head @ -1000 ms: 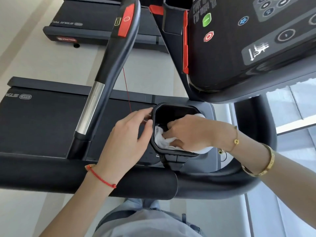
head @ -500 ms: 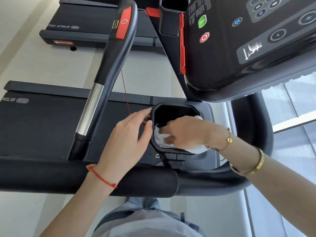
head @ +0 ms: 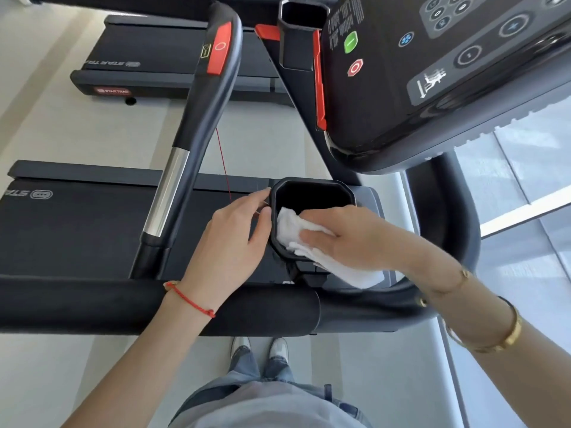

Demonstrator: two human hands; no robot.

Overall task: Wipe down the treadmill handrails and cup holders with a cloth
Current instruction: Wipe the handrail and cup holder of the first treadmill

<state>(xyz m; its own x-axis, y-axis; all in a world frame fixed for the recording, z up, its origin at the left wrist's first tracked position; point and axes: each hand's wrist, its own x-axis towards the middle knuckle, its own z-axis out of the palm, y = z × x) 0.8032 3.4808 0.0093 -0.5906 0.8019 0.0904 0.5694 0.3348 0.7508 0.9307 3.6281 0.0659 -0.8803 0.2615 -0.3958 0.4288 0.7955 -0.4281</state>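
Observation:
A black cup holder [head: 312, 182] hangs below the treadmill console. My right hand [head: 355, 236] lies over its near rim, fingers stretched flat on a folded white cloth [head: 289, 227]. Part of the cloth dips inside the holder and one end hangs out under my wrist. My left hand [head: 231, 239] holds the holder's left wall between thumb and fingers. The upright handrail [head: 197, 118], black with a steel section and a red button, rises to the left. The padded front handrail [head: 92, 304] crosses below both forearms.
The console [head: 448, 72] with its buttons overhangs at upper right, a second cup holder [head: 301, 35] beside it. A thin red cord [head: 222, 162] hangs near the left hand. The treadmill belt [head: 77, 227] lies beneath; another treadmill [head: 154, 57] stands beyond. My shoes [head: 262, 347] are on the floor.
My right hand has come up out of the cup holder, its fingers now flat on the cloth at the near rim. More cloth hangs outside. The left hand has stayed on the holder.

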